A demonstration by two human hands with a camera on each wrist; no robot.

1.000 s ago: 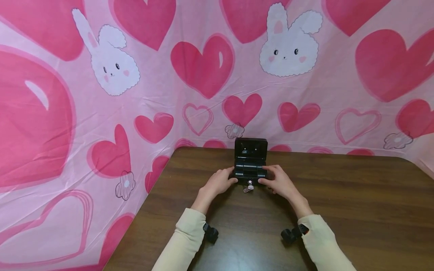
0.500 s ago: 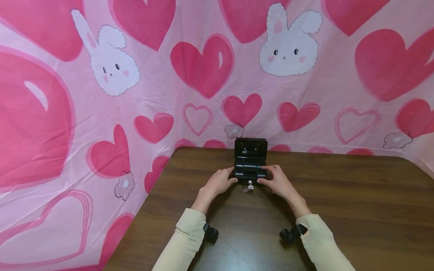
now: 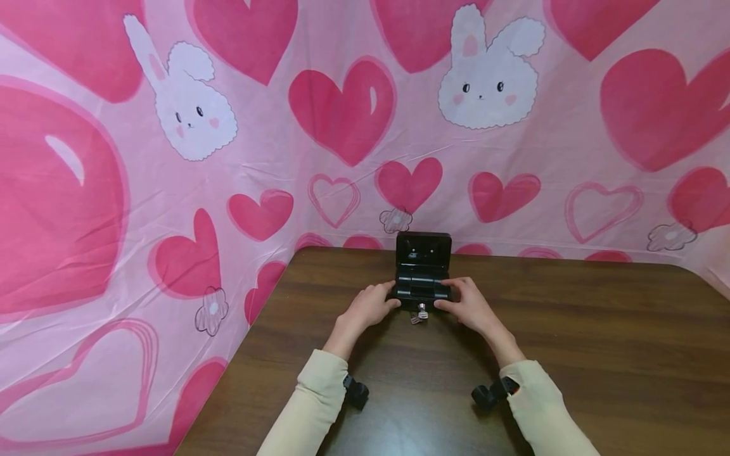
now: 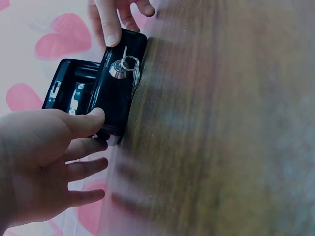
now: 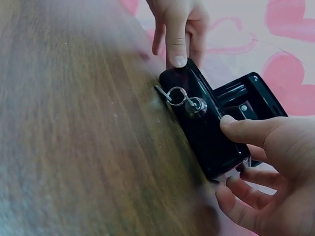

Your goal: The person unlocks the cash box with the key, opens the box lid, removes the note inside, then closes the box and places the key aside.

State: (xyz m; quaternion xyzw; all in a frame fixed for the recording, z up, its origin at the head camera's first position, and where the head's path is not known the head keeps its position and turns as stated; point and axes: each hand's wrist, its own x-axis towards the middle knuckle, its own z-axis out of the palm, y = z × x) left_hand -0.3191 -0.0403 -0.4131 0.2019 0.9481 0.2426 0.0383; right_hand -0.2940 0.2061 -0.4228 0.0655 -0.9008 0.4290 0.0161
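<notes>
While lid stands raised | cash box (image 3: 422, 285) near far edge of surface (image 3: 570, 354), long axis left-right | left hand (image 3: 367, 307) grips left end, right hand (image 3: 469, 305) grips right end | key (image 3: 421, 311) in front face, between thumbs, equally near both.

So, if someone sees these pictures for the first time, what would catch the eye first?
Probably the pink backdrop with red hearts and white bunnies, which fills the space behind and left of the brown wooden table. Next, the small black box near the table's far edge, lid raised, with a key on a ring in its front lock. The left hand and right hand hold its sides.
</notes>
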